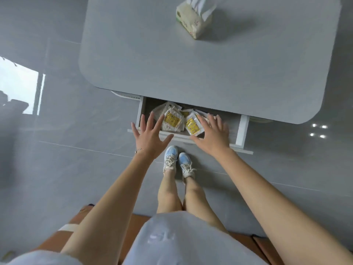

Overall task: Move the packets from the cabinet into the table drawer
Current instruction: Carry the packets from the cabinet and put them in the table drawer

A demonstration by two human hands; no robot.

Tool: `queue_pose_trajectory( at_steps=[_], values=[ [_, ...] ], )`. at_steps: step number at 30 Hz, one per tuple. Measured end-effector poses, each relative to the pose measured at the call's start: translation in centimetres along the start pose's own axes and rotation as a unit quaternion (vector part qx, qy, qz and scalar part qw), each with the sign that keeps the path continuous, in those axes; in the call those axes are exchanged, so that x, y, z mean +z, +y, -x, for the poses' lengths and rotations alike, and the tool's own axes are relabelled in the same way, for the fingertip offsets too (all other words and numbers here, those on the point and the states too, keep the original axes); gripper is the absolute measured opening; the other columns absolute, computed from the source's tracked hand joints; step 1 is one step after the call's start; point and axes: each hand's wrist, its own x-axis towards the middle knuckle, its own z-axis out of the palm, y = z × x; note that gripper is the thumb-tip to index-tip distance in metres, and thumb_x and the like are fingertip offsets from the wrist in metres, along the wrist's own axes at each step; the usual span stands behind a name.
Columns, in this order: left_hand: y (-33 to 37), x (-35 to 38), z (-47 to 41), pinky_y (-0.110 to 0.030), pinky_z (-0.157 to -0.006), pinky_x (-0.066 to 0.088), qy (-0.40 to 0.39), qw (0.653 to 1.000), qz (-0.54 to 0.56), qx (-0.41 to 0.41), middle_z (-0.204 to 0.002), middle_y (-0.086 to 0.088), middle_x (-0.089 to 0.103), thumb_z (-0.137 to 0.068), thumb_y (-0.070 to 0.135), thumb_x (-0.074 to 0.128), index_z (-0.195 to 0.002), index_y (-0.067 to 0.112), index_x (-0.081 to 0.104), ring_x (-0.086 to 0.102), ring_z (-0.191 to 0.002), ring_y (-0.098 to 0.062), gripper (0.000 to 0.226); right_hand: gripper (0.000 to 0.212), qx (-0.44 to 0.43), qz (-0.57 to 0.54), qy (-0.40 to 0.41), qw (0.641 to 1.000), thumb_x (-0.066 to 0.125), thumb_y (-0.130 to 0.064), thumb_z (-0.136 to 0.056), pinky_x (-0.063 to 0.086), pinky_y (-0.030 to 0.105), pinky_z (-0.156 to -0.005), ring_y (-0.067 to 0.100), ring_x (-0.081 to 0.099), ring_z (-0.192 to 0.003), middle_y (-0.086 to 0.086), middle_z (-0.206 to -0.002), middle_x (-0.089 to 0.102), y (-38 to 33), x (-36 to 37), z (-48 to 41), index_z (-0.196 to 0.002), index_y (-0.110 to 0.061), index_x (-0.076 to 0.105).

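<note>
Both hands, left [150,138] and right [214,135], spread flat with fingers wide over crinkly packets [172,119] in the white drawer [241,131].

It looked like a room in a home: a glossy grey tiled floor [57,150] mirrored a window, a low grey table [191,64] with rounded corners carried a soft tissue pack [193,20], and its open drawer [241,131] held small snack-like packets [172,119].

Tissue pack [193,20] on tabletop far side; blue sneakers [176,161] on floor.
</note>
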Motion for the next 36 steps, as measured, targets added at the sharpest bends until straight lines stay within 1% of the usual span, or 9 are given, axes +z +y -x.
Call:
queue_pose_trajectory(
  at_steps=[3, 6, 10, 14, 17, 21, 25, 30, 36],
  values=[
    [0.0, -2.4, 3.4, -0.059, -0.11, -0.015, 0.01, 1.0, -0.022, -0.009, -0.161, -0.001, -0.006, -0.085, 0.073, 0.033, -0.149, 0.04, 0.001, -0.013, -0.146, -0.029, 0.079, 0.08, -0.037, 0.044, -0.009, 0.998, 0.046, -0.061, -0.089, 0.001, 0.055, -0.118, 0.032, -0.004, -0.148, 0.002, -0.162, 0.003, -2.0, -2.6, 3.0, -0.153, -0.033, 0.008],
    [-1.1, -4.1, 6.5, -0.06, -0.111, -0.014, 0.016, 0.999, -0.009, -0.037, -0.161, -0.002, -0.005, -0.085, 0.072, 0.034, -0.149, 0.039, 0.0, -0.013, -0.146, -0.029, 0.081, 0.08, -0.07, 0.095, -0.011, 0.993, 0.044, -0.062, -0.09, 0.001, 0.056, -0.117, 0.034, -0.006, -0.148, 0.005, -0.162, 0.0, -4.3, -4.7, 5.2, -0.153, -0.033, 0.003],
    [-4.6, -5.8, 10.7, -0.058, -0.11, -0.016, 0.03, 0.992, 0.041, -0.112, -0.161, -0.002, -0.006, -0.086, 0.071, 0.035, -0.15, 0.039, 0.002, -0.013, -0.146, -0.03, 0.079, 0.08, -0.127, 0.162, -0.012, 0.979, 0.041, -0.062, -0.091, 0.002, 0.056, -0.117, 0.035, -0.005, -0.148, 0.006, -0.162, 0.0, -9.1, -6.1, 6.9, -0.153, -0.031, 0.001],
    [-10.2, -7.0, 14.4, -0.059, -0.111, -0.013, 0.043, 0.978, 0.068, -0.191, -0.161, -0.002, -0.007, -0.086, 0.072, 0.03, -0.15, 0.038, -0.001, -0.011, -0.147, -0.03, 0.078, 0.082, -0.181, 0.21, -0.014, 0.961, 0.042, -0.064, -0.089, 0.004, 0.055, -0.117, 0.034, -0.002, -0.148, 0.006, -0.162, 0.003, -16.3, -6.0, 8.1, -0.153, -0.032, 0.002],
    [-15.6, -7.8, 16.8, -0.059, -0.113, -0.008, 0.067, 0.963, 0.099, -0.243, -0.161, -0.001, -0.006, -0.086, 0.072, 0.029, -0.15, 0.038, -0.002, -0.01, -0.147, -0.028, 0.079, 0.084, -0.23, 0.245, -0.014, 0.942, 0.041, -0.068, -0.087, 0.005, 0.055, -0.118, 0.033, 0.0, -0.148, 0.007, -0.162, 0.008, -23.0, -4.7, 8.8, -0.153, -0.032, 0.003],
    [-24.0, -8.4, 20.2, -0.058, -0.113, -0.007, 0.09, 0.938, 0.136, -0.307, -0.161, -0.001, -0.004, -0.086, 0.071, 0.032, -0.15, 0.038, -0.001, -0.009, -0.147, -0.027, 0.08, 0.084, -0.289, 0.284, -0.006, 0.914, 0.042, -0.068, -0.086, 0.008, 0.054, -0.118, 0.033, 0.002, -0.148, 0.006, -0.161, 0.011, -33.4, -1.9, 9.8, -0.153, -0.032, 0.005],
    [-33.4, -7.9, 24.4, -0.059, -0.113, -0.007, 0.095, 0.915, 0.149, -0.364, -0.161, -0.002, -0.004, -0.085, 0.073, 0.03, -0.15, 0.037, -0.001, -0.009, -0.147, -0.028, 0.081, 0.083, -0.335, 0.292, -0.011, 0.896, 0.046, -0.066, -0.085, 0.008, 0.053, -0.117, 0.032, 0.006, -0.148, 0.006, -0.16, 0.015, -44.4, 2.1, 11.4, -0.152, -0.032, 0.011],
    [-43.6, -7.4, 29.6, -0.059, -0.114, -0.004, 0.101, 0.881, 0.171, -0.43, -0.161, -0.002, -0.001, -0.085, 0.073, 0.029, -0.15, 0.036, 0.001, -0.005, -0.147, -0.028, 0.08, 0.082, -0.374, 0.309, -0.036, 0.874, 0.046, -0.066, -0.086, 0.01, 0.053, -0.117, 0.031, 0.005, -0.148, 0.005, -0.16, 0.016, -56.4, 7.2, 13.7, -0.152, -0.033, 0.012],
    [-53.2, -6.4, 34.6, -0.059, -0.113, -0.005, 0.123, 0.816, 0.232, -0.516, -0.161, -0.001, 0.0, -0.085, 0.07, 0.034, -0.15, 0.036, 0.003, -0.006, -0.147, -0.027, 0.08, 0.08, -0.442, 0.359, -0.05, 0.821, 0.043, -0.066, -0.087, 0.01, 0.051, -0.117, 0.031, 0.004, -0.148, 0.004, -0.16, 0.013, -68.6, 11.9, 16.2, -0.152, -0.034, 0.008]
  ],
)
